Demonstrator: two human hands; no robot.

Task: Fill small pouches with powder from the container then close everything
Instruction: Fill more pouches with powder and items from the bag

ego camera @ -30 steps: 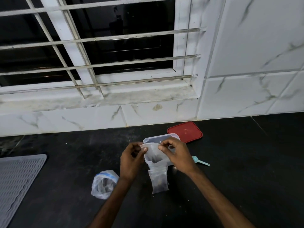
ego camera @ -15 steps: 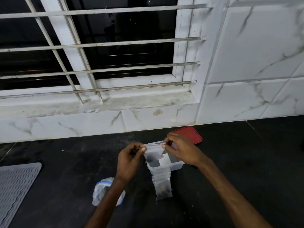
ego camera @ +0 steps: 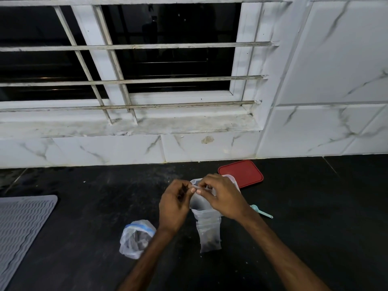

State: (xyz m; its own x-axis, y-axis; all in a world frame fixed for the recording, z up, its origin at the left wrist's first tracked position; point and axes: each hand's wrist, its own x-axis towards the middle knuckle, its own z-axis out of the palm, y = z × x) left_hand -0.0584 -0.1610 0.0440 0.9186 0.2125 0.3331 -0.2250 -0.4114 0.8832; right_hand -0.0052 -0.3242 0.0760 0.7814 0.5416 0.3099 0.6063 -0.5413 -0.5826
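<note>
Currently the small pouch hangs upright just before the open container, with dark powder settled at its bottom. You hold it by the mouth, probably to press the zip shut. Your left hand and right hand each pinch the top strip, fingers narrow. Red lid lies behind; teal scoop to the right.

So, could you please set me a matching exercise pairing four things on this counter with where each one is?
Things:
1. red lid
2. teal scoop
3. grey ribbed mat
4. small pouch

Places:
A. pinched at its top between the left hand and the right hand
B. at the far left edge of the view
C. lying flat, nearest the wall
D. just right of the right wrist

Pairs: 1-C; 2-D; 3-B; 4-A
</note>
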